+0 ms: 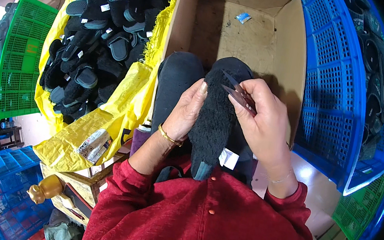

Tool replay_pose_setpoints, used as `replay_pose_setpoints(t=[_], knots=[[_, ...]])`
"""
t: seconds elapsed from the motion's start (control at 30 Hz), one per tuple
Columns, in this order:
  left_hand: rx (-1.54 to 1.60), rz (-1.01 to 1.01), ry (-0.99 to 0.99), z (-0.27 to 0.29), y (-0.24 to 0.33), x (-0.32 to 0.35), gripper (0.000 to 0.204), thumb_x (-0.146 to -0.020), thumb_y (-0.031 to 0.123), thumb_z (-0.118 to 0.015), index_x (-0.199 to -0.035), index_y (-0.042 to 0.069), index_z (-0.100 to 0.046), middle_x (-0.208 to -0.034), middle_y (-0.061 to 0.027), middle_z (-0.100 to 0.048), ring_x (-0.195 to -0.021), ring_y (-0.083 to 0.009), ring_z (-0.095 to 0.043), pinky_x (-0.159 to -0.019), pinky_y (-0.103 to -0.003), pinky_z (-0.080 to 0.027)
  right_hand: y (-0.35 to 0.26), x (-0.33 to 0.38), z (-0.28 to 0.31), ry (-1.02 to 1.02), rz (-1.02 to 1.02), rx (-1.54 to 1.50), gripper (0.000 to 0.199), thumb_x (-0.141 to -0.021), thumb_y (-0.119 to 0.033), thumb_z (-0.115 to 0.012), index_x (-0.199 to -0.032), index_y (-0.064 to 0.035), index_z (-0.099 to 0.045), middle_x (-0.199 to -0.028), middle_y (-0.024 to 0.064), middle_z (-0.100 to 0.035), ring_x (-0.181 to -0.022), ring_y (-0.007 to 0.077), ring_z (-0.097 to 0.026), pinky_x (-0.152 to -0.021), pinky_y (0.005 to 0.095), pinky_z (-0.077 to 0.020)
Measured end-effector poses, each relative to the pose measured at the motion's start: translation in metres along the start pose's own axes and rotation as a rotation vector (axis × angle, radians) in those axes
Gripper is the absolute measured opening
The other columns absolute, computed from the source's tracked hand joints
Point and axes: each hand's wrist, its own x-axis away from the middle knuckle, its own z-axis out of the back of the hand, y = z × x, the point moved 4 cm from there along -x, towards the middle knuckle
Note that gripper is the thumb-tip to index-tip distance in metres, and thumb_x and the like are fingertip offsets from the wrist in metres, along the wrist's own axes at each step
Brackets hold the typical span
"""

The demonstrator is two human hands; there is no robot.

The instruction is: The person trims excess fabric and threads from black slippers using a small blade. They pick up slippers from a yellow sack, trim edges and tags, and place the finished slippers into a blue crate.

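The left hand (188,107) pinches the left edge of an elongated black slipper of fleecy fabric (214,118), its thumb lying along the top. The slipper lies lengthwise between the two hands, over dark-trousered legs (178,76), with a square white fabric tag (229,159) at its lower right side. The right hand (264,116) closes around a pair of small dark metal snips (241,97), whose pointed blades stand apart over the slipper's upper part; contact with the pile cannot be told. Farther out, from left to right: a green plastic lattice basket (24,60); a yellow woven sack (152,69) heaped with black slippers (89,45); an open brown cardboard box (243,41) containing a small blue packet (243,17); and a tall blue plastic lattice basket (331,86).
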Motion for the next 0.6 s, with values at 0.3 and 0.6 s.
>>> replay_pose_setpoints(t=[0.3, 0.6], knots=[[0.433, 0.172, -0.023, -0.005, -0.016, 0.005, 0.048, -0.099, 0.044, -0.038, -0.125, 0.005, -0.05, -0.11, -0.0042, -0.061, -0.096, -0.0113, -0.06, -0.086, -0.026, -0.049, 0.028, 0.013, -0.005, -0.233, -0.515, -1.356, 0.013, -0.098, -0.018, -0.047, -0.094, -0.0051, -0.047, -0.062, -0.0015, -0.044, -0.045, 0.0014, -0.031, -0.04, 0.0162, -0.0248], [0.599, 0.324, -0.068, -0.014, -0.042, -0.008, 0.05, -0.093, 0.046, -0.049, -0.118, 0.003, -0.052, -0.098, -0.0096, -0.063, -0.083, -0.017, -0.062, -0.072, -0.026, -0.053, 0.042, 0.001, -0.005, -0.061, -0.367, -0.636, 0.028, -0.096, -0.026, -0.052, -0.114, -0.0062, -0.058, -0.071, -0.001, -0.053, -0.063, 0.0036, -0.047, -0.059, 0.0192, -0.0388]])
